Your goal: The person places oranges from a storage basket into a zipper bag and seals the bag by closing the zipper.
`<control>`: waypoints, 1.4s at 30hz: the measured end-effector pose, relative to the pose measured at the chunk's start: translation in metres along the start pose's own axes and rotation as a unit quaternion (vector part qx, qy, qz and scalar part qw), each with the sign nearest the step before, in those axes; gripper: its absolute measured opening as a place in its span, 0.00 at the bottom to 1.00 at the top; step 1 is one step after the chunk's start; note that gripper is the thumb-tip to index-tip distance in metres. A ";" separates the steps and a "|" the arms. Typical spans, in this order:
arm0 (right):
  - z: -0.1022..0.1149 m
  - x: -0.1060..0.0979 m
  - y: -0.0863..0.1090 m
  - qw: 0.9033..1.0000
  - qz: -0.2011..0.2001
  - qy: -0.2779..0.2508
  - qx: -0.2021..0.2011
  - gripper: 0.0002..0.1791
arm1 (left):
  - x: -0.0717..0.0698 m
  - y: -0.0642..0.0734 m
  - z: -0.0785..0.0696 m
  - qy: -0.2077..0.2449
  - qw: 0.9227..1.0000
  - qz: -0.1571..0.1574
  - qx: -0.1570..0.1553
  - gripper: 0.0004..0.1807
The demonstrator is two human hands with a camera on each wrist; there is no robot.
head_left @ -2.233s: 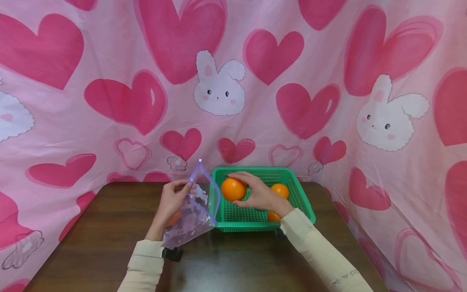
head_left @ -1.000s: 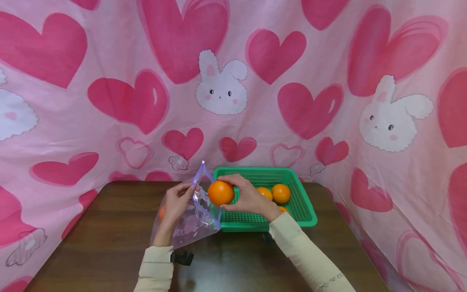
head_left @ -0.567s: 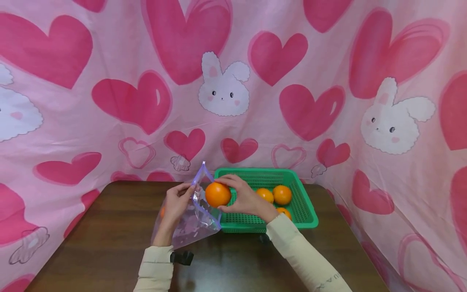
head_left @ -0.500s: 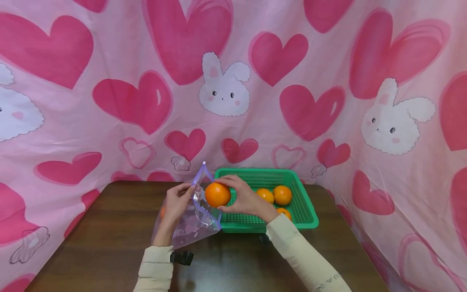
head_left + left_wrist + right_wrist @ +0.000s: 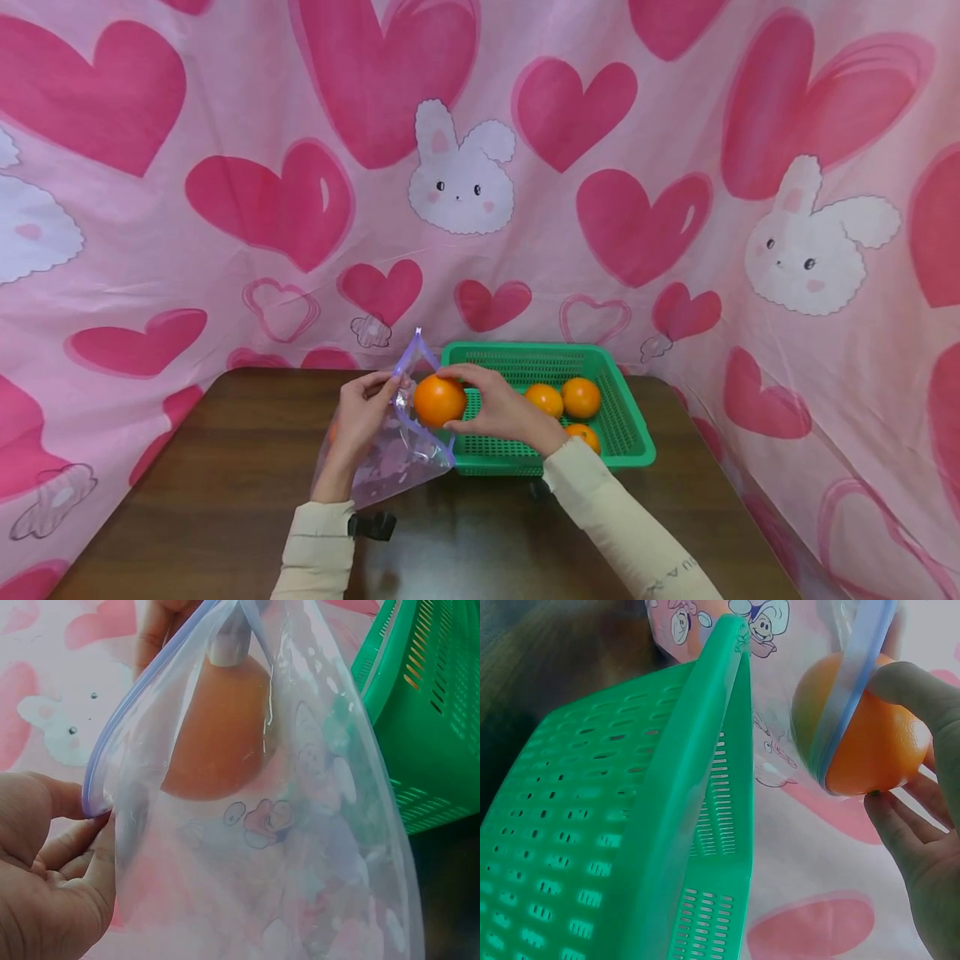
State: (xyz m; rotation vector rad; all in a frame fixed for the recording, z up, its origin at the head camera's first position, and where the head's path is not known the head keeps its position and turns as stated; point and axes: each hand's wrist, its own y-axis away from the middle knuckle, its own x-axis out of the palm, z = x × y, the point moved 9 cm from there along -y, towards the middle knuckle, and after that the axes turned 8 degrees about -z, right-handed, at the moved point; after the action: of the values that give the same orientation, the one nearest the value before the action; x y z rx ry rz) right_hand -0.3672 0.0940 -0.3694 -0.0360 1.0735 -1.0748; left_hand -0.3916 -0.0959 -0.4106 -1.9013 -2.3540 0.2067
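Observation:
My left hand [image 5: 363, 417] pinches the purple zip edge of a clear printed plastic zip bag [image 5: 397, 467], whose mouth stands apart towards the right. In the left wrist view that hand [image 5: 52, 862] shows thumb and fingers on the rim. My right hand [image 5: 495, 408] grips an orange [image 5: 439, 402] by its right side, right at the bag's mouth. From the right wrist, the purple rim crosses in front of the orange [image 5: 885, 750], part of which shows through the plastic. Another orange shape [image 5: 333, 432] shows faintly inside the bag, mostly behind my left hand.
A green perforated basket [image 5: 637, 433] stands at the back right of the dark wooden table [image 5: 187, 500]. Several oranges [image 5: 581, 398] lie in its right part, under my right forearm. A pink curtain [image 5: 465, 250] with hearts and rabbits hangs behind the table.
My right hand has carried the orange leftwards from over the basket to the bag's mouth. My left hand has shifted slightly right with the bag, still pinching its edge.

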 end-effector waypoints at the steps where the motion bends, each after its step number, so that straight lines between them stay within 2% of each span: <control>1: 0.000 0.000 0.000 1.000 0.002 0.000 0.002 0.39 | 0.000 0.000 0.000 -0.001 1.000 0.002 -0.002 0.15; 7: 0.000 0.003 -0.003 1.000 0.007 0.005 0.002 0.38 | -0.002 -0.001 -0.001 -0.004 1.000 0.014 -0.016 0.16; 18: 0.001 0.008 -0.005 1.000 0.021 0.002 0.009 0.38 | -0.002 -0.002 -0.007 -0.007 1.000 0.024 -0.009 0.18; 30: 0.001 0.016 -0.005 0.999 0.040 -0.004 0.025 0.37 | -0.006 -0.005 -0.009 -0.024 1.000 0.008 0.003 0.16; 42: 0.003 0.024 -0.005 0.998 0.061 -0.024 0.025 0.35 | -0.009 -0.003 -0.013 -0.038 0.999 0.010 0.013 0.17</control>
State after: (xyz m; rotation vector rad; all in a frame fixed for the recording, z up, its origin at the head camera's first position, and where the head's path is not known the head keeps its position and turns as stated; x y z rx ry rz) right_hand -0.3674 0.0728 -0.3822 0.0432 0.9923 -0.9851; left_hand -0.3902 -0.1046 -0.3976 -1.9402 -2.3675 0.3147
